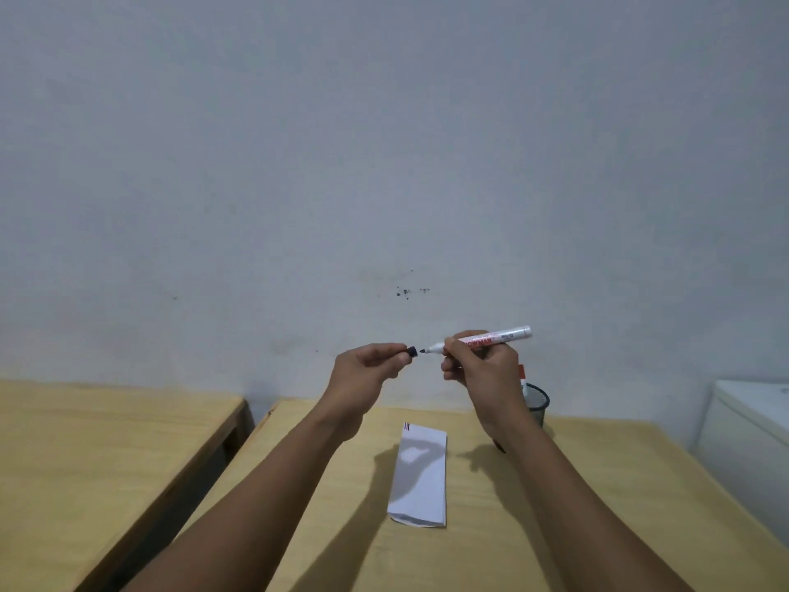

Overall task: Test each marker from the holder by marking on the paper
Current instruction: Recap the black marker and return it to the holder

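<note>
My right hand [482, 367] grips a white marker [508, 335] with red lettering, held level above the table, its dark tip pointing left. My left hand [367, 373] pinches the marker's dark cap [411, 351] just off the tip, a small gap between them. Below the hands lies a folded white paper [420, 476] on the wooden table [555, 506], with small coloured marks at its far left corner. A black mesh holder [537, 403] stands behind my right wrist, a red-capped marker [521, 371] sticking out of it.
A second wooden table [85, 442] stands to the left across a narrow gap. A white cabinet [751, 437] sits at the right edge. A pale wall lies directly behind the tables. A dark object [499, 446] peeks out by my right forearm.
</note>
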Available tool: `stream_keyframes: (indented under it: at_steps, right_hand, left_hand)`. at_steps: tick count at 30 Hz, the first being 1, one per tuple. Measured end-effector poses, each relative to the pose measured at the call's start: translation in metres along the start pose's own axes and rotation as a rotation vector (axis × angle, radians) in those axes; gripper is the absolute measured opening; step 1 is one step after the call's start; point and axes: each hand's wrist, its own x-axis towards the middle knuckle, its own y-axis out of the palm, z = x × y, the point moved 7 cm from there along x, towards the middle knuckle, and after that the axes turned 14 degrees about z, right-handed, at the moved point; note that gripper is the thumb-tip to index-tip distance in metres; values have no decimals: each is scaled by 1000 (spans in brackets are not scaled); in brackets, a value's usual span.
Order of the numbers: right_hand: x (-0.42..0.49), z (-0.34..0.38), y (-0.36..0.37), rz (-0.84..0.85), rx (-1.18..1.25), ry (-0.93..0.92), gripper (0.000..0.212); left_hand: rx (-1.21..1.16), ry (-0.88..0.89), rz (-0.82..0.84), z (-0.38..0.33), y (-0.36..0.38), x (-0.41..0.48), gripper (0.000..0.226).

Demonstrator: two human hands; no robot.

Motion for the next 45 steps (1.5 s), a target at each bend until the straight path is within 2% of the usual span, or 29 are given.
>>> stream_keyframes:
  at_steps: [2, 6, 9, 13, 16, 18, 20, 22, 24, 26, 29, 33, 35, 38, 45]
  right_hand:
    - [-3, 18, 3, 2, -16, -39, 3]
    - [-9, 47, 6, 64, -83, -88, 13]
    - [-14, 60, 6, 125, -68, -69, 20]
    - [-18, 64, 1, 87, 62, 7, 27]
    - [-21, 63, -11, -26, 86, 95, 36]
    - [-23, 68, -34, -199, -77, 104, 56]
    - [-27, 85, -52, -328, -423, -27, 68]
    - [-22, 94, -52, -237, -778, -200, 55]
    - [-13, 89, -52, -94, -966, -256, 42]
    - [-6, 87, -57, -46, -1025, -278, 30]
    - [3, 88, -71, -63, -1023, -249, 17]
    - [20, 75, -109, -110, -951, -141, 16]
    - [25, 65, -127, -128, -912, -81, 33]
    - [33, 42, -144, -97, -903, -17, 58]
    - [56, -26, -170, -31, -969, 148, 51]
  left_hand:
    - [-8, 23, 15, -16, 8, -5, 17]
    - [18, 100, 32, -41, 20, -13, 16]
    - [42, 226, -5, -59, 27, -19, 12]
    - [250, 387, -65, -83, 39, -26, 10]
    - [312, 426, -108, -91, 45, -23, 10]
    - [414, 452, -173, -98, 49, -18, 8]
    - [609, 473, -226, -107, 60, -15, 6]
    - [773, 516, -245, -116, 74, -12, 9]
    - [865, 562, -227, -120, 91, -5, 12]
    - [895, 595, -190, -120, 106, 5, 13]
    - [888, 620, -143, -117, 124, 22, 20]
    - [898, 532, -89, -94, 136, 52, 38]
    - [987, 426, -21, -68, 142, 69, 43]
    - [1139, 231, 139, -15, 152, 90, 63]
    - [1224, -69, 393, 77, 166, 123, 104]
